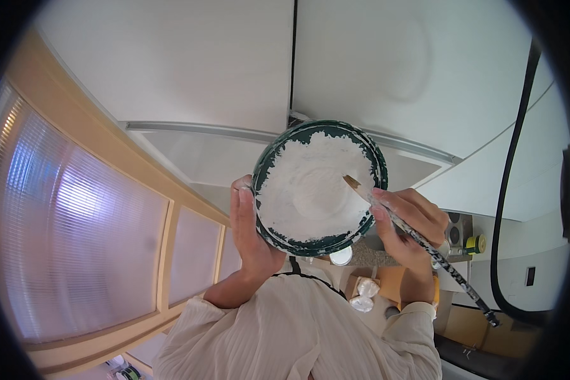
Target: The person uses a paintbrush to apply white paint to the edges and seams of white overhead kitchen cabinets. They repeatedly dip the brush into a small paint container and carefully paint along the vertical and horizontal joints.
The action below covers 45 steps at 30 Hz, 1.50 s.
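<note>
A round dark green lid or shallow dish [316, 187], its face largely coated in white paint or paste, is held up before my chest. My left hand [251, 228] grips its left edge, with the fingers partly hidden behind it. In my right hand [406, 221] is a long paintbrush [425, 244] with a paint-spattered dark handle. The brush's brown bristle tip lies over the right part of the white coating; whether it touches cannot be told. My right fingers are close to the dish's right rim.
White cabinet fronts [209, 61] stand ahead. A wood-framed ribbed panel [85, 213] is at left. A black cable [503, 190] hangs at right. Lower right are a hob [454, 230], a yellow-green tub [475, 244], a white round lid [341, 256] and wrapped white bundles [362, 303].
</note>
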Each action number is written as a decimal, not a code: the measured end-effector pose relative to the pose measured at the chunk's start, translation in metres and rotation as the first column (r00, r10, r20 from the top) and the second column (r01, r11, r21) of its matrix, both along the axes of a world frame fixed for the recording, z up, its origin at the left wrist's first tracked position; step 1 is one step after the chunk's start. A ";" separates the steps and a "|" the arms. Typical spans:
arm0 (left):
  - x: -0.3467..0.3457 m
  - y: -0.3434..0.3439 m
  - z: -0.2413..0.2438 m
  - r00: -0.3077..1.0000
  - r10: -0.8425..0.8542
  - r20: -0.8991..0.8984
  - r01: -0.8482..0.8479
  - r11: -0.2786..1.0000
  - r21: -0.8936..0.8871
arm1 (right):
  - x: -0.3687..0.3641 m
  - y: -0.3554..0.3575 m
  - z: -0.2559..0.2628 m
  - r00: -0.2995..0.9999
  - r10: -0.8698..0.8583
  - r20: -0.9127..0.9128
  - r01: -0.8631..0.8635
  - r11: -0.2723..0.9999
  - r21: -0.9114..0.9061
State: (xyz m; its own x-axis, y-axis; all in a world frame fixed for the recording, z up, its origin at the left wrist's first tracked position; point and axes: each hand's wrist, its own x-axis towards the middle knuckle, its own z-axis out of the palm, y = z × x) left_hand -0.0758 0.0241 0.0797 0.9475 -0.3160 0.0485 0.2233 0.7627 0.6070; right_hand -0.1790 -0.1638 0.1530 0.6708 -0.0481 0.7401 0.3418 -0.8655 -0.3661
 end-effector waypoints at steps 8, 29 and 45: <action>-0.007 -0.006 -0.005 0.995 0.094 0.040 -0.094 0.996 -0.009 | 0.011 -0.009 -0.021 0.991 0.046 0.124 -0.046 0.999 0.000; 0.000 -0.004 -0.016 0.988 0.067 0.141 -0.063 0.997 -0.036 | 0.027 -0.011 -0.039 0.988 0.044 0.149 -0.058 0.994 0.092; -0.004 -0.005 -0.011 0.991 0.103 0.090 -0.104 0.995 0.004 | 0.021 -0.023 -0.052 0.914 0.254 0.315 -0.405 0.591 0.698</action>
